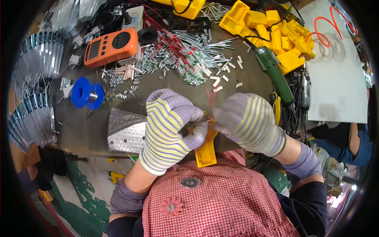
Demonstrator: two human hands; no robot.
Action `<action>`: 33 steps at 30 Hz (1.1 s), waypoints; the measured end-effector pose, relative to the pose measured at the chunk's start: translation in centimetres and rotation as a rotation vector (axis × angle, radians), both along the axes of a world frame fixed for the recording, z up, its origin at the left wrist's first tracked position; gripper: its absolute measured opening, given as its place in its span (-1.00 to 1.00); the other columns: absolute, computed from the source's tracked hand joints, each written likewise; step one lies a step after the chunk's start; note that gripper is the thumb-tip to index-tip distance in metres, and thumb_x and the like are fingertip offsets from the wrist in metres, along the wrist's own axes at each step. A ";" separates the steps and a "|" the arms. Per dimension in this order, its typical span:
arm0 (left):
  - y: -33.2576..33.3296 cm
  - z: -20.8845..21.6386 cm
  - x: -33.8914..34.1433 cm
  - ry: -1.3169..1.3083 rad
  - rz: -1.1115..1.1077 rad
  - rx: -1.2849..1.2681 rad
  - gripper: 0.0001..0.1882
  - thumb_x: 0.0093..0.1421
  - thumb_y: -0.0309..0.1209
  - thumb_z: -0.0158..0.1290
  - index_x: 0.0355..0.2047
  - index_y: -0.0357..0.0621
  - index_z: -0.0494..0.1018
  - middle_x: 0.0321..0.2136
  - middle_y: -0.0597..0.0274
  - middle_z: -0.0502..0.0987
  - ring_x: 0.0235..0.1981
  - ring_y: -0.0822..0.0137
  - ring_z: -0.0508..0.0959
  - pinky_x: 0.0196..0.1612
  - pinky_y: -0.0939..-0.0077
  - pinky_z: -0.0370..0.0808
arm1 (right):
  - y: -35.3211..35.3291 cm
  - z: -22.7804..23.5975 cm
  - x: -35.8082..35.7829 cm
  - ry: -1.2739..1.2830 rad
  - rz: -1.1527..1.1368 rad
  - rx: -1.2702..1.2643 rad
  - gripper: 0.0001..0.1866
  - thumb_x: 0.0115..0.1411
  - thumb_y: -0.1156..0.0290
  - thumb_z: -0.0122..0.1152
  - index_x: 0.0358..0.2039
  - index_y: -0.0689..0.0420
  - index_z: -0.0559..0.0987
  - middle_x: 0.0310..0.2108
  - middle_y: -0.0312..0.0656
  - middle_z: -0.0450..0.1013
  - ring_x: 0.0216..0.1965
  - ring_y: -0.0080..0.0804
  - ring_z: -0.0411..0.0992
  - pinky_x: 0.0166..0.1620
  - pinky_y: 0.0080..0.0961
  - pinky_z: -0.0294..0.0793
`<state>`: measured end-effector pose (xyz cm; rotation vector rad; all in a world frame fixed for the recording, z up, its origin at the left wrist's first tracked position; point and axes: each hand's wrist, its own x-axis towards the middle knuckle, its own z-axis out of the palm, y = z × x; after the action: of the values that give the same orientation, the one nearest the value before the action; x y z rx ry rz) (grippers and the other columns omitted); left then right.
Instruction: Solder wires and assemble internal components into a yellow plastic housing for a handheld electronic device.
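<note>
Both my hands wear knit gloves striped in yellow and purple-grey. My left hand [173, 128] is closed in a pinch, thumb against forefinger, on a small thing that I cannot make out. Close by on its right, my right hand [250, 124] has its fingers curled in and smeared by motion; what they grip is hidden. Between the fingertips shows a small copper-coloured bit [212, 119], with thin red wires [211, 97] rising above it. A yellow plastic housing [206, 153] lies beneath the hands, its lower end over the table's front edge against the checked apron.
Left of the hands are a bubble-wrap pouch [127, 134], a blue solder spool [82, 93] and an orange multimeter [111, 46]. Screws [203, 43], nuts and white pieces lie behind. To the right are a green electric screwdriver [274, 73] and yellow housings [290, 39].
</note>
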<state>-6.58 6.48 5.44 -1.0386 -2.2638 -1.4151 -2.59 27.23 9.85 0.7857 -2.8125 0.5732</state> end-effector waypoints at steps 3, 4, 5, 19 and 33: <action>-0.2 -0.3 0.0 -0.013 0.006 -0.030 -0.75 -0.22 -0.53 0.27 -0.48 -0.07 0.47 -0.51 0.28 0.44 -0.41 0.16 0.49 -0.04 0.19 0.39 | -0.3 -1.0 -0.2 -0.054 0.066 -0.027 -0.77 0.13 0.24 0.28 -0.40 0.12 0.51 -0.60 -0.20 0.40 -0.54 -0.17 0.44 -0.44 -0.29 0.43; -0.3 -0.3 0.0 -0.005 -0.002 -0.028 -0.75 -0.22 -0.53 0.27 -0.48 -0.07 0.47 -0.51 0.28 0.44 -0.41 0.16 0.49 -0.04 0.19 0.39 | 0.1 -1.3 -0.3 -0.046 0.058 -0.026 -0.77 0.13 0.24 0.28 -0.40 0.12 0.51 -0.60 -0.20 0.40 -0.54 -0.17 0.44 -0.44 -0.29 0.43; -0.3 -0.2 0.0 -0.030 -0.024 -0.065 -0.74 -0.21 -0.47 0.29 -0.46 -0.03 0.49 -0.50 0.31 0.45 -0.39 0.18 0.48 -0.04 0.19 0.37 | 0.7 -1.5 -0.4 -0.541 0.096 -0.322 -0.76 0.17 0.21 0.24 -0.40 0.12 0.52 -0.60 -0.18 0.40 -0.55 -0.16 0.45 -0.44 -0.27 0.44; -0.4 0.5 0.0 0.024 -0.050 -0.264 -0.84 -0.11 -0.47 0.26 -0.47 -0.10 0.53 -0.48 0.25 0.46 -0.38 0.13 0.43 -0.10 0.16 0.32 | 0.3 0.0 -0.1 -0.836 -0.173 -0.710 -0.73 0.25 0.27 0.11 -0.45 0.23 0.54 -0.51 -0.03 0.49 -0.45 0.02 0.49 -0.34 -0.22 0.50; -0.5 0.0 -0.1 -0.044 0.002 -0.213 -0.89 -0.06 -0.46 0.24 -0.49 -0.10 0.53 -0.52 0.25 0.43 -0.39 0.13 0.44 -0.09 0.19 0.33 | 1.7 -4.0 -8.6 0.018 -0.089 0.380 -0.79 -0.09 0.47 0.31 -0.35 0.12 0.62 -0.38 -0.08 0.58 -0.41 -0.09 0.57 -0.36 -0.26 0.54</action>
<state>-6.70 5.98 5.47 -1.0754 -2.4896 -1.2268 -11.14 28.93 5.87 0.7120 -2.9604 0.0134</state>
